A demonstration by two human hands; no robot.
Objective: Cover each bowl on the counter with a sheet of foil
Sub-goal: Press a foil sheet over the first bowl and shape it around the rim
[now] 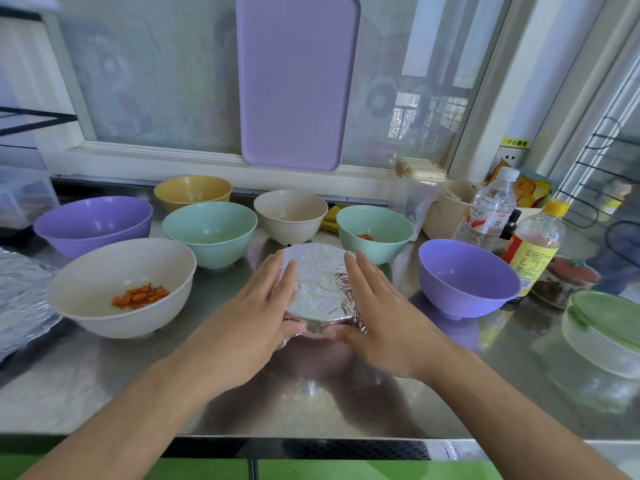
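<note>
A bowl wrapped in crinkled foil (320,282) stands in the middle of the steel counter (104,393). My left hand (263,306) lies flat against its left side and my right hand (374,306) against its right, both thumbs tucked under the foil's near edge. Around it stand several uncovered bowls: a white one with orange cubes (121,285), two purple ones (93,225) (467,277), two mint ones (209,233) (375,232), a yellow one (192,192) and a beige one (290,214). Loose foil (20,296) lies at the far left.
A lilac tray (294,81) leans on the window behind. At the right stand a water bottle (490,209), a yellow-capped bottle (535,247), small jars and a green-lidded glass container (606,330). The counter's front edge (311,441) runs below my forearms.
</note>
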